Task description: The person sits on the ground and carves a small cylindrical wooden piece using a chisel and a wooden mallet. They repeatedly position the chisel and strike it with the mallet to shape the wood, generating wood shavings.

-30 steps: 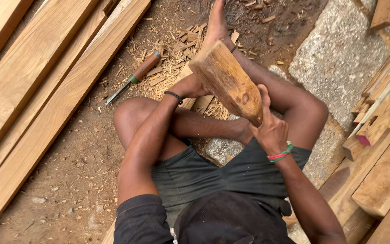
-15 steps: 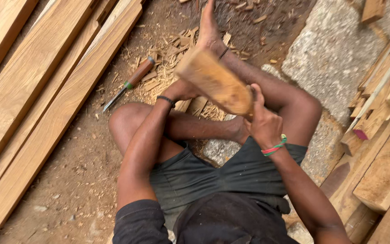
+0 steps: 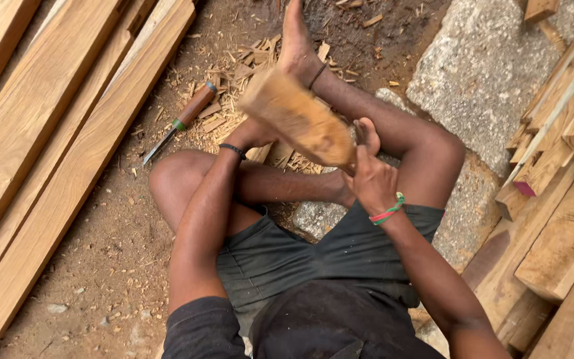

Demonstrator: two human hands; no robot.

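Wooden block (image 3: 297, 118) sits mid-frame, blurred. Looks solid, stiff, fairly hefty, rough enough to grip. Right hand (image 3: 372, 178) fingers wrap its lower end; left hand (image 3: 250, 136) steadies the other, grip hidden.

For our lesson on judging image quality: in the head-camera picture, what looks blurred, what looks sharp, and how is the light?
Head view: the wooden block between both hands is smeared by motion blur; the chisel and planks on the dirt are sharp; light is soft and even daylight, with no glare or hard shadows.
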